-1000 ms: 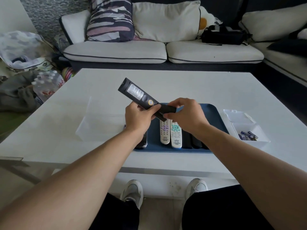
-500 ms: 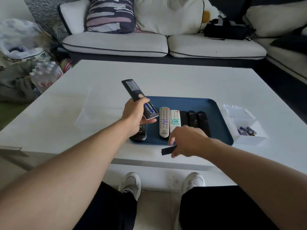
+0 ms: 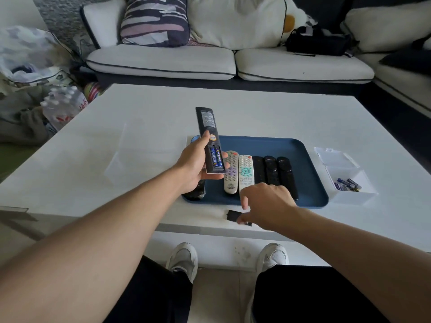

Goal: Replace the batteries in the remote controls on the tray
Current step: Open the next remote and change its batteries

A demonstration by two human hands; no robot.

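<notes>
My left hand grips a long black remote above the left end of the blue tray. The remote is back side up, and its open compartment shows two blue batteries. The black battery cover lies flat on the table in front of the tray. My right hand hovers right over it with the thumb at the cover and the index finger lifted. On the tray lie two white remotes and several black remotes.
A white box right of the tray holds loose batteries, its clear lid open behind it. A clear plastic container stands left of the tray. A sofa is beyond the table, and the table's front edge is just below the cover.
My right hand pulled the battery cover off the remote, carried it down and laid it on the table in front of the tray. My left hand turned the remote more upright.
</notes>
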